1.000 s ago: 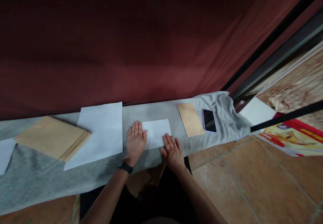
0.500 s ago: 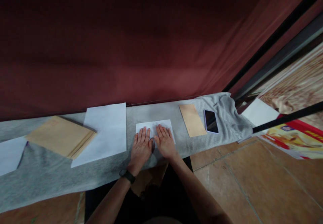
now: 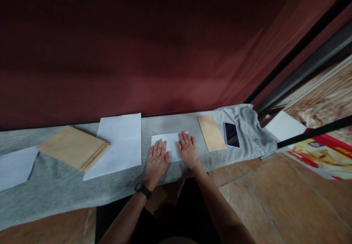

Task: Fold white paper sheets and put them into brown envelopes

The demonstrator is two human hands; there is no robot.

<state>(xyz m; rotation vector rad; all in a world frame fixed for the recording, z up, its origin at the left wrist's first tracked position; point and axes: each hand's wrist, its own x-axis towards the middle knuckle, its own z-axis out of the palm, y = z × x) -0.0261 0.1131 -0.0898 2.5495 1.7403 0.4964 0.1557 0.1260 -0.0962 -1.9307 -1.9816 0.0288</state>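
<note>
A small folded white paper (image 3: pixel 168 142) lies on the grey cloth (image 3: pixel 55 185) in front of me. My left hand (image 3: pixel 157 161) rests flat on its near left part, fingers stretched out, with a dark band on the wrist. My right hand (image 3: pixel 188 150) lies flat over the paper's right end, fingers together and extended. Neither hand grips anything.
Left of the hands lie a larger white sheet (image 3: pixel 118 145), a stack of tan envelopes (image 3: pixel 73 147) and another white sheet (image 3: pixel 15 166). To the right are one tan envelope (image 3: pixel 211 133) and a dark phone (image 3: pixel 231 134). A red curtain (image 3: pixel 137 53) hangs behind; tiled floor (image 3: pixel 275 200) is at right.
Both hands slid across the folded paper: together at its middle half a second ago, now the right hand is at the paper's right end and the left at its near left.
</note>
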